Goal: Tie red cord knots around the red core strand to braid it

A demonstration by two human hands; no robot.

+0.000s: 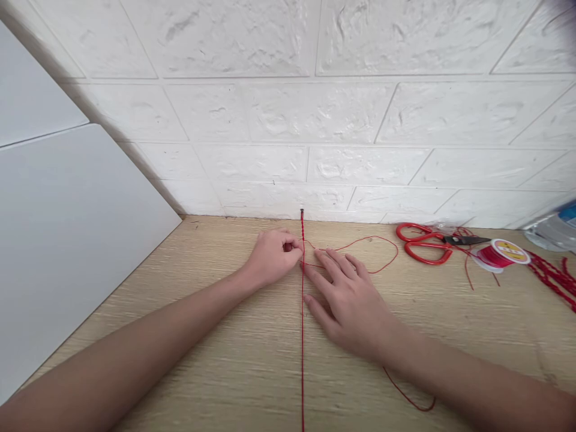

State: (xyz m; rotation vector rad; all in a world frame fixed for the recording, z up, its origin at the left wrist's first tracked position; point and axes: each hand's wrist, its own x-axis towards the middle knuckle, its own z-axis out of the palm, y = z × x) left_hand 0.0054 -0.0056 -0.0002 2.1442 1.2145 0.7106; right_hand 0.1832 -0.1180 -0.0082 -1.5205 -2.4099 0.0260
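A taut red cord point(303, 336) runs from the near edge of the view up to a short knotted braid point(302, 227), whose top meets a small dark fixing at the foot of the wall. Just left of the cord, below the braid, my left hand point(276, 255) is closed in a pinch on a thin red string. My right hand point(346, 294) lies low over the table, fingers spread, its fingertips beside the taut cord. From between the hands a loop of red string point(382, 237) spreads to the right. More string shows below my right forearm.
Orange-handled scissors point(427, 243) lie at the right, beside a spool of red thread point(499, 255). Red braided cords point(555, 279) and a clear plastic object point(551, 231) are farther right. A white brick-patterned wall point(274, 114) bounds the wooden table point(234, 360); a grey-white panel point(81, 228) stands left.
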